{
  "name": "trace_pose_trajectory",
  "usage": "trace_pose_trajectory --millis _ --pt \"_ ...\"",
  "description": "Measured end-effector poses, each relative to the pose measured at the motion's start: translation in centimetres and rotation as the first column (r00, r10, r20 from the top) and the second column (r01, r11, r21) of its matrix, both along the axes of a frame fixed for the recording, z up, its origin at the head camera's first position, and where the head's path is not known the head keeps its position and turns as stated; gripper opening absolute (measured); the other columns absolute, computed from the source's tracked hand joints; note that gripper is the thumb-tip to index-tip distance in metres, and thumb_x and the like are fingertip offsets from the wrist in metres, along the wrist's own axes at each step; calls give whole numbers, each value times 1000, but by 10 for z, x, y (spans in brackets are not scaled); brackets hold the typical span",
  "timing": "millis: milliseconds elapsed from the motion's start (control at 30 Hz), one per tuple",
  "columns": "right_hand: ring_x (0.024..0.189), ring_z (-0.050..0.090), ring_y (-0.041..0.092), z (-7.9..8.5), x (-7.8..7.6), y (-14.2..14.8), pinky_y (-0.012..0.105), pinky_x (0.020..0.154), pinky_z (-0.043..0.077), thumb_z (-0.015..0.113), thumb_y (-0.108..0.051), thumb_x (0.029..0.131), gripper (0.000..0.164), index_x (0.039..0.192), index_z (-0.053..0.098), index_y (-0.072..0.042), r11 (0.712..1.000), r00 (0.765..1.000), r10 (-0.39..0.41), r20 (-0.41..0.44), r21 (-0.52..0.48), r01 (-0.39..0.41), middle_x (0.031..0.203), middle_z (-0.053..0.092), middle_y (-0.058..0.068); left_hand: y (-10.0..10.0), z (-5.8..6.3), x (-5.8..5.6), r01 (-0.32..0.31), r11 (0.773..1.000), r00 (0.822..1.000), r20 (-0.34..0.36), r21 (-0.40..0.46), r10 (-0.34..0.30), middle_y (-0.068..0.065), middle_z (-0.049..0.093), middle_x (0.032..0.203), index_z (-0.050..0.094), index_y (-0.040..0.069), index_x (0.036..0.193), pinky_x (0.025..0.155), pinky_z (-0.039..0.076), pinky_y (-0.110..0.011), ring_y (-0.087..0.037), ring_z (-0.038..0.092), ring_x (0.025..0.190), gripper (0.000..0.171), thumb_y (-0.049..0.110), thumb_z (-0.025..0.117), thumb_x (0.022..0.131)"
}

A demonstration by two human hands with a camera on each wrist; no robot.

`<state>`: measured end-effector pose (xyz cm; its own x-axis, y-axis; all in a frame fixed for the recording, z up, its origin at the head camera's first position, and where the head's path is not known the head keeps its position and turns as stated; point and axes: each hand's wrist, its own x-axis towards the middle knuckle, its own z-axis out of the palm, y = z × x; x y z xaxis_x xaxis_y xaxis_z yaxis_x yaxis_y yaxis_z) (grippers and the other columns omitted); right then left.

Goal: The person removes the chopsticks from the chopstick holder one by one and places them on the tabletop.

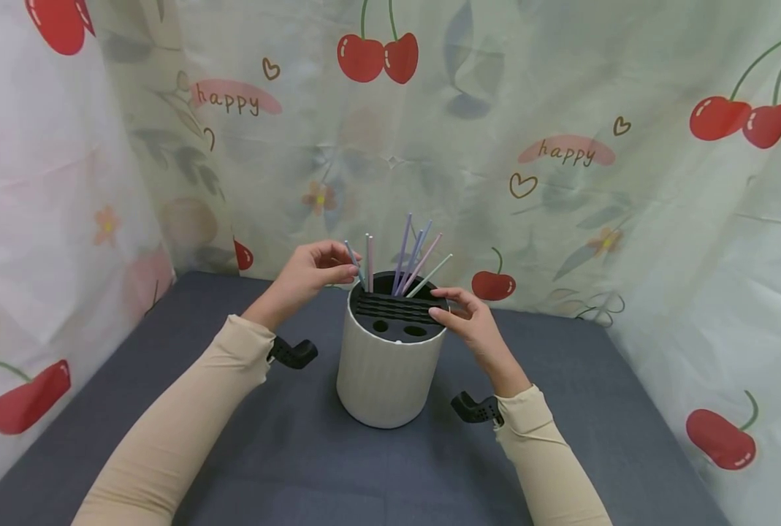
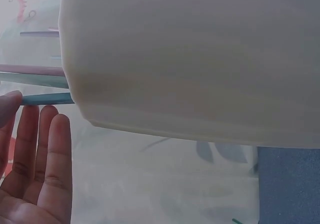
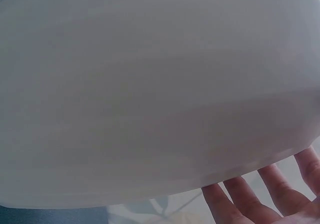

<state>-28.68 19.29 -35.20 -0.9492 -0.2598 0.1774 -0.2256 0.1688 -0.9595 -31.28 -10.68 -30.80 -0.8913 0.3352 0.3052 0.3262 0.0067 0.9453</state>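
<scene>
A cream ribbed holder (image 1: pixel 389 380) stands upright on the table, its black insert (image 1: pixel 390 308) showing narrow slots and two round holes in front of an open rear section. Thumb and fingers of my left hand (image 1: pixel 307 274) pinch a blue chopstick (image 2: pixel 47 99) at the holder's left rim; its lower end is hidden inside. Beside it stand a pink chopstick (image 2: pixel 32 70) and a pale green one. Several others, such as a purple chopstick (image 1: pixel 402 256), lean in the rear section. My right hand (image 1: pixel 475 325) grips the right rim, thumb over the insert and fingers along the outer wall.
A dark grey cloth (image 1: pixel 298 453) covers the table. Behind and on both sides hangs a pale curtain (image 1: pixel 429 146) printed with cherries and leaves, close to the table's edges. Black wrist mounts (image 1: pixel 294 354) stick out from both sleeves.
</scene>
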Motion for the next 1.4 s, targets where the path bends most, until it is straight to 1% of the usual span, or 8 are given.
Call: trace_pose_trajectory --millis 367,500,667,767,867,1000,1133,1400 --pt "128 45 34 -3 -2 0 46 102 41 62 -14 94 39 130 52 -2 1000 1000 -7 -13 -16 7 144 44 8 2 16 -2 -8 999 998 -60 34 10 2 67 96 63 9 97 83 57 -27 -10 66 87 8 6 67 91" --pt "130 44 35 -2 -1 0 47 103 41 62 -15 94 40 130 52 -3 1000 1000 -9 -14 -13 9 145 43 8 -2 48 -4 -7 986 985 -168 169 36 0 66 93 64 8 96 82 58 -29 -11 67 84 10 0 65 90" --pt "130 44 34 0 0 1 47 102 41 63 -15 94 40 131 52 -3 1000 1000 -5 -9 -9 5 145 42 6 -18 104 -3 -32 920 955 -261 391 144 -7 63 91 63 5 103 76 60 -31 -17 67 80 17 -5 63 89" --pt "130 44 33 0 1 2 47 102 41 63 -15 94 40 131 52 -3 1000 1000 -6 -7 -11 6 145 42 6 -32 129 -2 -84 885 949 -233 458 211 -8 60 89 62 6 110 72 60 -30 -20 67 79 25 -4 66 88" --pt "129 44 33 0 1 3 48 103 41 63 -15 94 40 131 52 -3 1000 1000 -8 -4 -10 8 145 43 6 -46 135 -6 -143 877 965 -131 458 226 -8 59 88 62 7 114 69 61 -29 -19 66 75 32 -3 69 85" --pt "130 44 34 -1 1 2 48 103 40 63 -16 94 41 131 52 -4 1000 1000 -7 -1 -7 7 146 43 7 -58 101 -16 -233 925 972 38 299 233 -4 63 86 59 6 123 68 60 -27 -14 66 73 38 -2 67 87" --pt "130 43 34 -1 0 1 49 103 40 63 -17 94 41 131 52 -5 1000 1000 -5 -4 -2 5 146 43 7 -62 35 -30 -254 966 955 169 39 244 3 66 84 49 5 137 70 60 -27 -11 67 75 48 2 64 91" --pt "130 43 35 -2 -1 1 47 102 41 63 -17 94 41 131 52 -5 1000 1000 -1 -4 3 1 146 43 7 -57 -94 -44 -200 946 900 334 -256 280 -13 71 94 50 0 137 66 60 -29 -14 67 73 48 0 64 90"
